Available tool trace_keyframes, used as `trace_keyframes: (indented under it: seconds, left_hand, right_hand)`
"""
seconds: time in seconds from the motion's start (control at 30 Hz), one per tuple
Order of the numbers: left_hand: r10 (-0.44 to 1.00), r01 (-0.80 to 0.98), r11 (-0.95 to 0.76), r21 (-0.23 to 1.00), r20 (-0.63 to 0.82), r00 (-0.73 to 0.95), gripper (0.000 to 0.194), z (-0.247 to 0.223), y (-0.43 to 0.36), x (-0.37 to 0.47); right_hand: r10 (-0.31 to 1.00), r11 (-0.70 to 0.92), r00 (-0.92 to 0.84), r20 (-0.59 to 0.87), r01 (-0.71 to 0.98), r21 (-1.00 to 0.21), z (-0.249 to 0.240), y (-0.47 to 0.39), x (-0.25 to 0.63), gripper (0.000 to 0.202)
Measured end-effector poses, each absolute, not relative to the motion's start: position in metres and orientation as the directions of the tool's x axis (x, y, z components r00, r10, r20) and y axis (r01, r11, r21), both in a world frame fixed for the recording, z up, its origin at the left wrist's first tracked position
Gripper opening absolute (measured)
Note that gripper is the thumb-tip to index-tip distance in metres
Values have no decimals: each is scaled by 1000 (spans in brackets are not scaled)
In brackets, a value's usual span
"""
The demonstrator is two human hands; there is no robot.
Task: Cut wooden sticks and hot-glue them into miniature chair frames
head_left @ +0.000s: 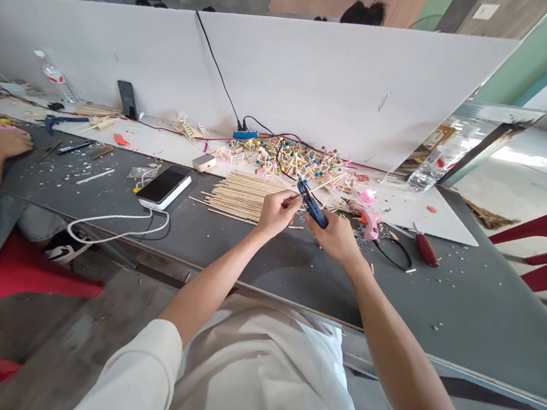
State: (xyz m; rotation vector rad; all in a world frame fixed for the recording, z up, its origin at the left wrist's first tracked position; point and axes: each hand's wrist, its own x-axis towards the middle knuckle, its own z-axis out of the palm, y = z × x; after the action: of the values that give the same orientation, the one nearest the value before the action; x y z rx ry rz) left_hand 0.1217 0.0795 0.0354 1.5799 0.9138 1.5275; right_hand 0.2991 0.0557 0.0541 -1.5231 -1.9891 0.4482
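Note:
Blue-handled pliers (pixel 314 209) are gripped in my right hand (pixel 337 235), with the jaws pointing away from me and to the left. My left hand (pixel 278 212) is closed in a pinch beside the jaws; what its fingertips hold is too small to make out. Just left of and behind that hand lies a bundle of thin wooden sticks (pixel 237 193) on the dark table. Beyond the pliers spreads a heap of short stick pieces with coloured ends (pixel 299 160). A pink glue gun (pixel 370 223) lies to the right of my right hand.
A red-handled tool (pixel 426 249) lies at the right. To the left are a phone on a white power bank (pixel 165 187) and a looped white cable (pixel 113 232). A plastic bottle (pixel 432 169) leans near the panel's right end. A co-worker's hand (pixel 4 141) is at far left.

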Motion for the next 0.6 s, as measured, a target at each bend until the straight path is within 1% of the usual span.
trace_keyframes:
  seconds: [0.2,0.43,0.6]
  left_hand:
    - [877,3,-478,878,477,48,37,35,79,122]
    - [874,21,-485,874,483,62,40,35,79,122]
    - [870,43,-492,869,489,63,41,36,78,121]
  right_hand:
    - [948,293,-159,275,773,-563,50,58,299,37]
    - [953,280,-155,261,777,-563,50,58,299,36]
    - [953,273,-146,267,795,-542,50,58,299,36]
